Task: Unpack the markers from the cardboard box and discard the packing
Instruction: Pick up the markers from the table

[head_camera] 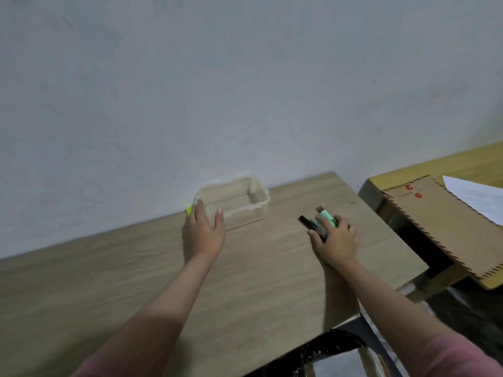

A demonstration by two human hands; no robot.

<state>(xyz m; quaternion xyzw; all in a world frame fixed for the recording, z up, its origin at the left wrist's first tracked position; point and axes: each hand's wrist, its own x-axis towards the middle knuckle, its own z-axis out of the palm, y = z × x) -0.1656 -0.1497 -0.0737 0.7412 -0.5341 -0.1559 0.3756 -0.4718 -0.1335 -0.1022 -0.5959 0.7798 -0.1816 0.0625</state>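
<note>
A pale wood-grain table (136, 289) with a matte, streaked surface runs from the near left to the far right, ending against a plain grey-white wall (245, 77). At its far edge sits a clear plastic container (245, 197) — rectangular, shallow, with rounded corners and a lipped rim, see-through enough that the table grain shows inside. A small yellow-green thing (188, 210) peeks out just left of it; what it is cannot be told.

The left hand (206, 232) lies open at the container's near-left corner, fingers loosely spread, thumb and forefinger bracketing the corner and touching or nearly touching its wall.

To the right, the right hand (336, 240) covers a small cluster of markers (313, 227) — dark, slim barrels that jut out to the left of the fingers, with a pale mint-green piece (328, 216) and a scrap of brown cardboard (321, 208) showing beyond the fingertips on the far side. The fingers are curled down over the bundle, lightly parted; whether they clamp it or merely rest on it cannot be told.

Further right, on a separate yellowish wooden desk (435, 170), lie a brown envelope (446, 224) with a zigzag-printed border and red string-tie discs, and a white paper sheet (476, 197) overlapping its far-right corner.
</note>
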